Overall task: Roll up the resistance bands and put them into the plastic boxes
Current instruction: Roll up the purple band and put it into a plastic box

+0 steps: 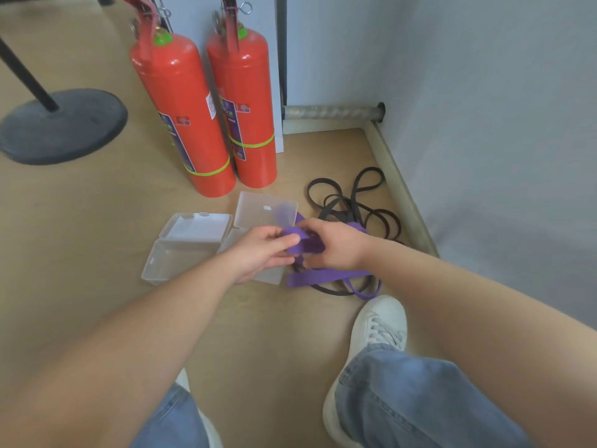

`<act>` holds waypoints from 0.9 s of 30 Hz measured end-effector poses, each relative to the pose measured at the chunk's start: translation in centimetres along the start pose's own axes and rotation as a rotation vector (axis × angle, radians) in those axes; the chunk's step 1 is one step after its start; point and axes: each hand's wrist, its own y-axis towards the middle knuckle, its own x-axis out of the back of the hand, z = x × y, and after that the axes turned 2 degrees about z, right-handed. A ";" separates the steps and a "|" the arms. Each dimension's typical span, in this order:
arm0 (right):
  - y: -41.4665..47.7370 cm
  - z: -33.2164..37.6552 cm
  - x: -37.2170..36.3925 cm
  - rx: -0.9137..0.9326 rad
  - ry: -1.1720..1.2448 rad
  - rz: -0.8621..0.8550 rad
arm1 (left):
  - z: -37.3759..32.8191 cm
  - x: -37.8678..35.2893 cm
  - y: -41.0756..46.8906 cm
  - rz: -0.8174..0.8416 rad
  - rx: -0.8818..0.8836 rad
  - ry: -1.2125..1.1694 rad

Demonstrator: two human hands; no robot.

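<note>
Both hands are pinched on the purple band [305, 242]: the left hand [263, 250] grips the rolled end from one side, the right hand [332, 244] curls over it from the other, and the loose tail trails down to the floor below the right hand, running crosswise. Just left of the roll lie two open clear boxes [181, 250], the left hand being nearer them. The black band [352, 202] sprawls behind the right hand, apparently clear of the path; two extinguishers [206, 105] stand beyond the boxes.
</note>
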 end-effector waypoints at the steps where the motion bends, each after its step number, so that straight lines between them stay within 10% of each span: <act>1: 0.1 0.0 -0.2 0.010 0.057 -0.060 | -0.3 -0.3 0.1 -0.011 -0.009 -0.050; 13: -0.1 -0.7 0.6 0.133 0.030 -0.239 | -1.9 -1.2 0.6 -0.103 -0.023 -0.331; 27: -0.9 -0.1 2.4 0.098 0.030 -0.230 | -3.1 -0.7 -0.2 -0.122 -0.343 0.879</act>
